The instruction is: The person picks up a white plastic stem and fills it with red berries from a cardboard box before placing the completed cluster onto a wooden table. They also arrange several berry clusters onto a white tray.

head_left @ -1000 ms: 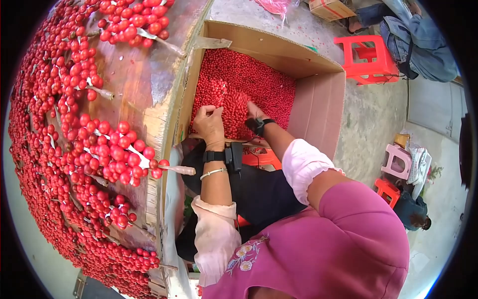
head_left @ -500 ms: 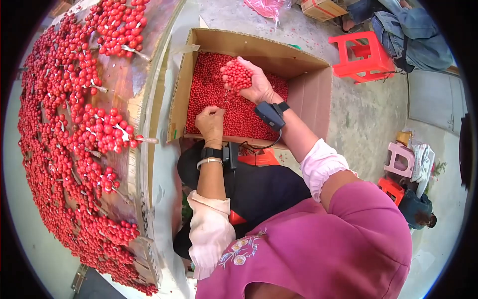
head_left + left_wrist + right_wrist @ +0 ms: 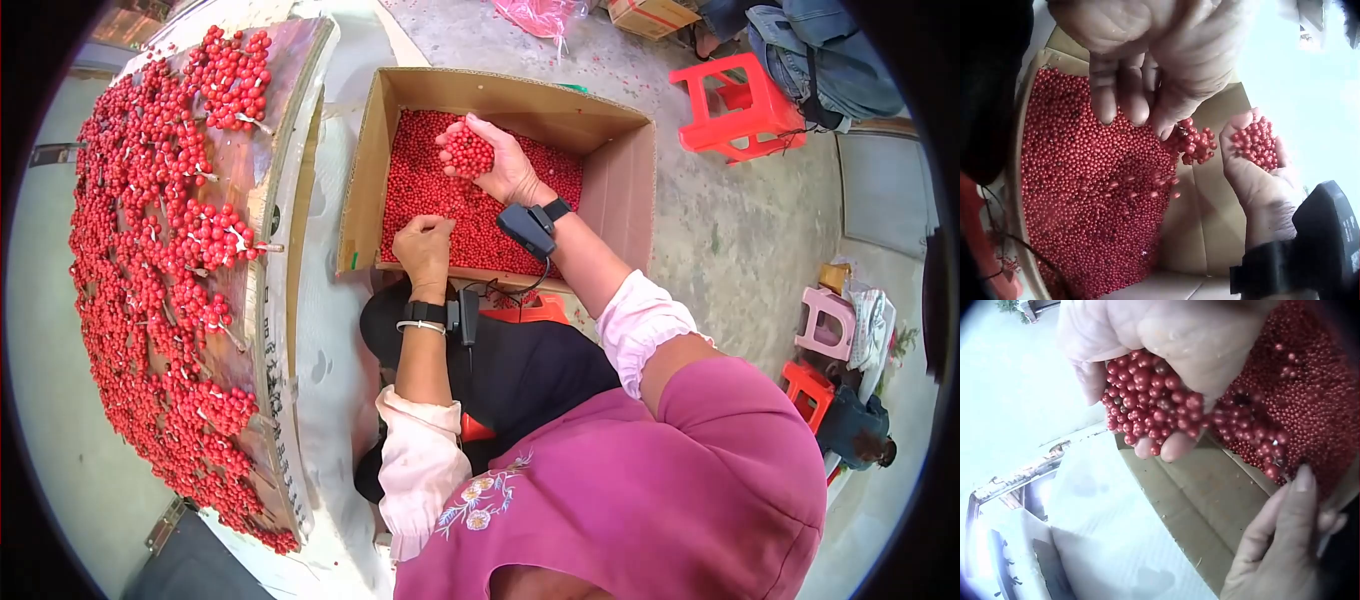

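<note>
My left hand pinches a small sprig of red berries by its stem between thumb and fingers. Facing it, my right hand is cupped, palm up, with its fingers curled round a heap of loose red berries. Both hands are over a cardboard box with a deep layer of small red berries. In the right wrist view the sprig lies close beside the cupped heap. Several berries look blurred above the layer in the left wrist view.
A wooden board at the left bears many berry sprigs with short stems. Red stools and a pink stool stand on the floor at the right. A cable hangs from my right wrist camera by the box's near edge.
My right hand has come up out of the berry layer with a heaped palmful and turned palm up. My left hand stays near the same place. The head view has shifted.
</note>
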